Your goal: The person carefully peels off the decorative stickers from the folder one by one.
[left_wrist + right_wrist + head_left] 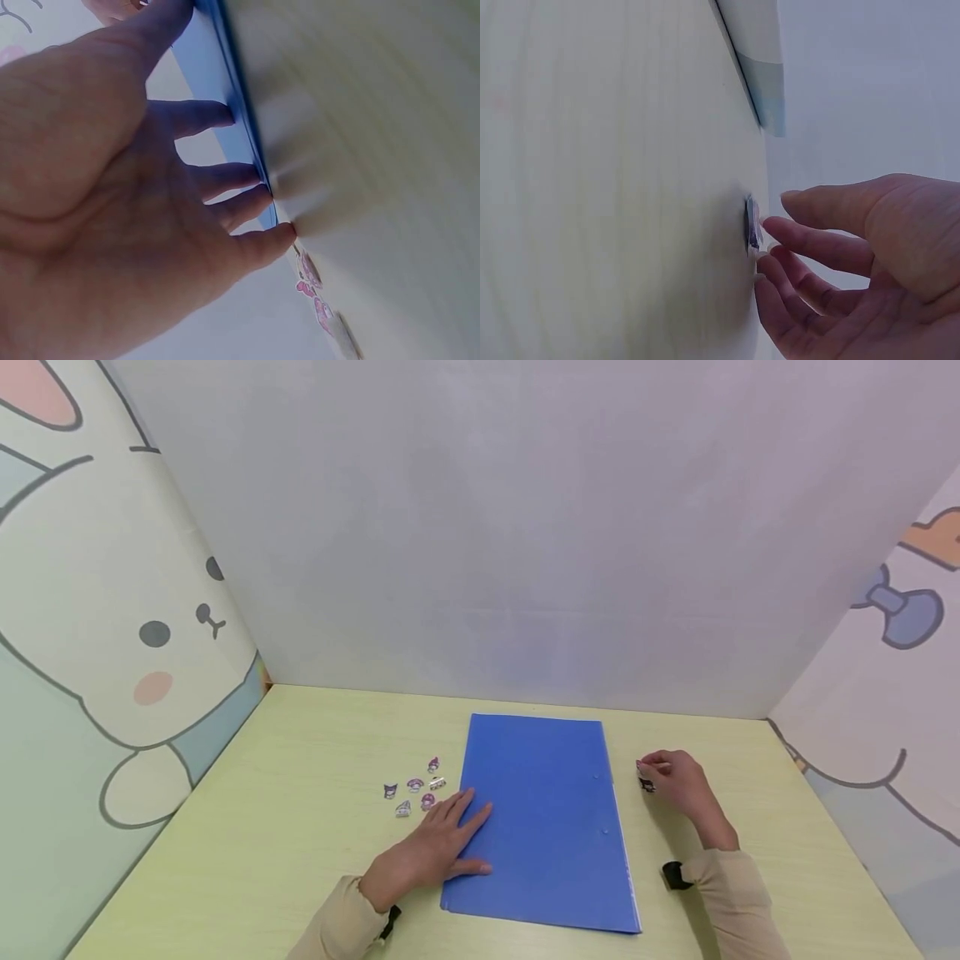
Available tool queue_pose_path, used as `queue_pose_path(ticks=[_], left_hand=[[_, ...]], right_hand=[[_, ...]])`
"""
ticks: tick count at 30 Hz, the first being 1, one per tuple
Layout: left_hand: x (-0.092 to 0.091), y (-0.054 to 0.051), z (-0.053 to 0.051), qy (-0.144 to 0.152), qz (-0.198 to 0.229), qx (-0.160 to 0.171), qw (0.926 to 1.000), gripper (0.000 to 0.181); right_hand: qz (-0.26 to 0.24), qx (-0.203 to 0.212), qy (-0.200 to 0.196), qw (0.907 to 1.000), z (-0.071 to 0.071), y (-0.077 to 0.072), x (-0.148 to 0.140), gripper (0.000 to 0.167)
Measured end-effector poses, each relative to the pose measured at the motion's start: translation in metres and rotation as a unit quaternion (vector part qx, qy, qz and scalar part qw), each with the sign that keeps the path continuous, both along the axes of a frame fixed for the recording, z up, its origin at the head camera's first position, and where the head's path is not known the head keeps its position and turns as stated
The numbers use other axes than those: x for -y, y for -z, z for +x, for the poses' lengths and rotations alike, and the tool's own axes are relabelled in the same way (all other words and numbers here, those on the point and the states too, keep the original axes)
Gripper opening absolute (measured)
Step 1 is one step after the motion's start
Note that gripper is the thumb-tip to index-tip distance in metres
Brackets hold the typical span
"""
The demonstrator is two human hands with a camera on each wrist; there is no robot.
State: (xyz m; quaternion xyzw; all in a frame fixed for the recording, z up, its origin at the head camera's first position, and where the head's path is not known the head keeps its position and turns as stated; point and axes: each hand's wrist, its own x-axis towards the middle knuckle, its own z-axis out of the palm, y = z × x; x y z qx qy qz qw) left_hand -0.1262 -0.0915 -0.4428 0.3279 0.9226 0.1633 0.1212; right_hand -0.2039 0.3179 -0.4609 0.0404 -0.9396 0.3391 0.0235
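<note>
A blue folder [540,827] lies flat on the table. My left hand [431,847] rests on its left edge with the fingers spread. In the left wrist view, the fingertips [251,174] touch along the folder's edge [238,97]. To the right of the folder, my right hand [678,785] is at small flat cartoon-figure pieces [647,784] on the table. In the right wrist view, the index fingertip [769,222] meets a small piece [753,223], while the thumb stands apart from it. How many pieces lie there is partly hidden by the hand.
Several more cartoon-figure pieces [416,785] lie in a loose group left of the folder, close to the left fingertips. A plain pale wall [510,527] closes off the table's back edge. Panels with cartoon animals [97,610] flank both sides of the table [247,860].
</note>
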Motion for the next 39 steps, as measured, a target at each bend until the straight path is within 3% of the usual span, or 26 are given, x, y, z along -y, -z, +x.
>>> queue_pose_path(ticks=[8, 12, 16, 22, 28, 34, 39], left_hand=[[0.000, 0.001, -0.003, -0.007, 0.026, 0.022, 0.9994, 0.076], [-0.002, 0.004, -0.003, -0.012, 0.036, -0.004, 0.9993, 0.071], [-0.005, 0.006, 0.000, -0.039, 0.039, -0.038, 0.9978, 0.067], [-0.008, 0.006, 0.009, -0.076, 0.035, -0.048, 0.9953, 0.071], [-0.011, 0.005, 0.012, -0.071, 0.027, -0.048, 0.9960, 0.073], [-0.010, 0.003, 0.011, -0.064, 0.027, -0.026, 0.9972, 0.072], [-0.010, 0.003, 0.011, -0.061, 0.029, -0.020, 0.9975, 0.072]], right_hand=[[-0.014, -0.024, -0.026, 0.9992, 0.006, -0.002, 0.006, 0.021], [-0.010, -0.023, -0.046, 0.9986, 0.009, -0.002, 0.009, 0.020], [-0.003, -0.026, -0.072, 0.9971, 0.009, -0.001, 0.014, 0.017], [0.003, -0.043, -0.095, 0.9945, 0.014, -0.001, 0.019, 0.011], [-0.012, -0.061, -0.133, 0.9892, 0.025, -0.002, 0.023, 0.008], [-0.015, -0.022, -0.168, 0.9855, 0.027, -0.001, 0.028, 0.017], [-0.031, -0.022, -0.179, 0.9831, 0.025, -0.001, 0.032, 0.027]])
